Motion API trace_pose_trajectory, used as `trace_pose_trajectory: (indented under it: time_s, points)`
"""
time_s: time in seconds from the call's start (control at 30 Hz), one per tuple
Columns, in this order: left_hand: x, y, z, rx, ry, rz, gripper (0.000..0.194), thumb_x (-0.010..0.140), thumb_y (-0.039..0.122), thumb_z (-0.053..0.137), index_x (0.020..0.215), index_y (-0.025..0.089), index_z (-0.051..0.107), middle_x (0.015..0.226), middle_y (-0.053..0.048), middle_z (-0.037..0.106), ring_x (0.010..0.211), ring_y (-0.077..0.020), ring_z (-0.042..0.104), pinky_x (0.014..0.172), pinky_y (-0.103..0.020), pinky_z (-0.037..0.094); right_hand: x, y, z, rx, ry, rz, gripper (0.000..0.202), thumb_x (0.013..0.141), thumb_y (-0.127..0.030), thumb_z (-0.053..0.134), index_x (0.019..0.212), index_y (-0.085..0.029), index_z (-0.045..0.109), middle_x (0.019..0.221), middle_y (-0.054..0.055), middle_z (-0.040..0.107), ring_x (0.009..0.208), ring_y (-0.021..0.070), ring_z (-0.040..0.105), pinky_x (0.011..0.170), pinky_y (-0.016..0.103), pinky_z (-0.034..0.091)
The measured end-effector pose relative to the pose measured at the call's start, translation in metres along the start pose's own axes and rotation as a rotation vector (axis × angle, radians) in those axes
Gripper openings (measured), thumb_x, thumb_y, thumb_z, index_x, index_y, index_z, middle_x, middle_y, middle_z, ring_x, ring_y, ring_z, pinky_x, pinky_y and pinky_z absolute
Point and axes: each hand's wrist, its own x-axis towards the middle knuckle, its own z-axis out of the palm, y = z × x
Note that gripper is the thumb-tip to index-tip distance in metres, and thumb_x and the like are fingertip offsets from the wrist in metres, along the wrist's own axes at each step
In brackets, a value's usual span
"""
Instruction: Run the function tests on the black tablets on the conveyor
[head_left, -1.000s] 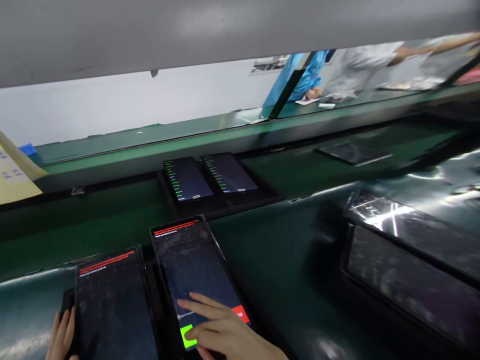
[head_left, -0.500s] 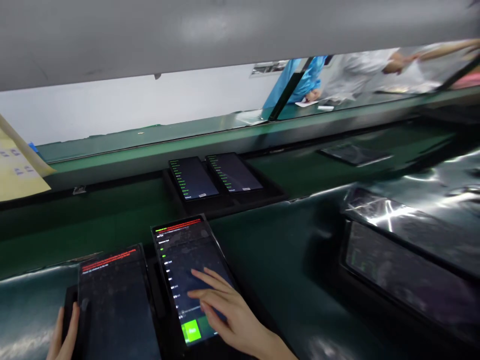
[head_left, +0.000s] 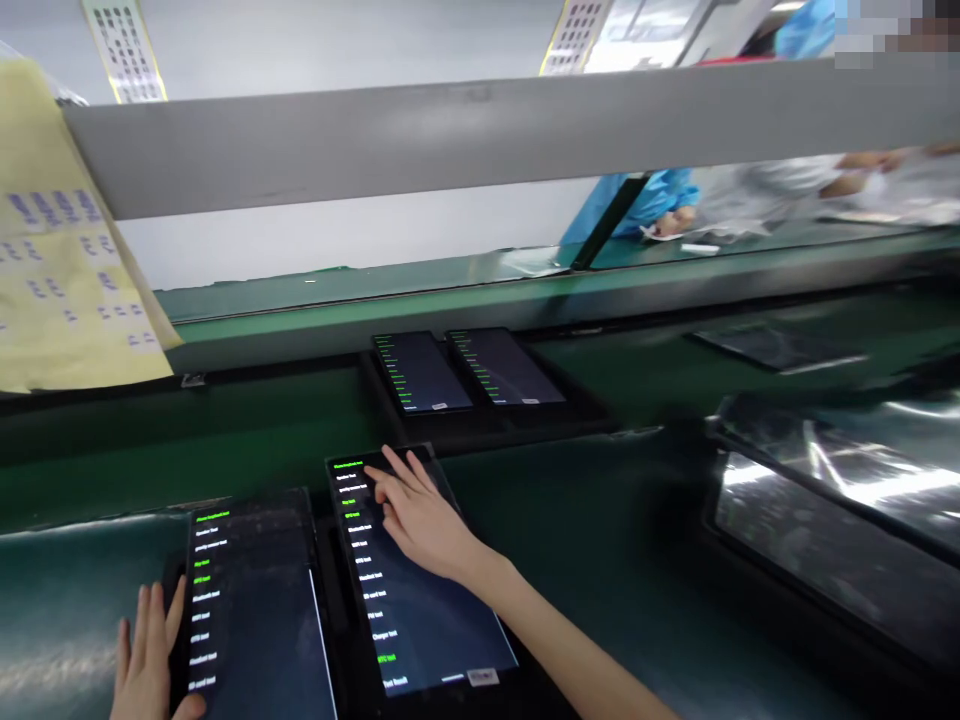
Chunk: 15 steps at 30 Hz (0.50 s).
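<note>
Two tablets with lit dark screens lie in front of me, both showing a list of test names in white and green. Over the top part of the right tablet (head_left: 427, 625) my right hand (head_left: 424, 515) is spread, its index finger extended to the upper list lines. It holds nothing; contact with the glass cannot be told for certain. At the left edge of the left tablet (head_left: 259, 620), my left hand (head_left: 150, 650) rests with fingers stretched apart, its thumb close to the lower edge of the frame.
Farther back, two more lit tablets, one left (head_left: 421, 372) and one right (head_left: 506, 368), lie in a dark tray (head_left: 480, 430). At right is a dark device (head_left: 817, 540) under shiny film. A yellow sheet (head_left: 67, 270) hangs at left. Co-workers' hands (head_left: 675, 220) are beyond the rail.
My right hand has moved up from the lower part of the right tablet. Red text and a green button gave way to lists on the screens. The camera view has tilted upward.
</note>
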Motion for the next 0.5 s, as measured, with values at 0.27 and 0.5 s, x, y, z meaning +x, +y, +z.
trace_pose_trajectory:
  time_s: [0.27,0.5]
  points:
    - [0.042,-0.001,-0.020,0.040,0.030,-0.029,0.081,0.093,0.061,0.026,0.149,0.017,-0.012,0.118,-0.012,0.063,0.128,-0.0310,0.043,0.113,-0.061,0.004,-0.042,-0.011,-0.001,0.122,0.163,0.038,0.013,0.088,-0.013,0.037,0.089,-0.026,0.040,0.133,0.007,0.057,0.138,0.0281,0.032,0.108,0.067,0.029]
    - [0.070,-0.008,-0.019,0.309,-0.062,-0.007,0.075,0.087,0.073,0.027,0.139,0.022,0.045,0.110,-0.012,0.061,0.118,-0.0340,0.048,0.107,-0.070,0.001,-0.044,0.001,0.010,0.115,0.250,0.008,0.016,0.085,-0.010,0.039,0.089,-0.025,0.042,0.127,0.007,0.061,0.134,0.0289,0.040,0.107,0.066,0.030]
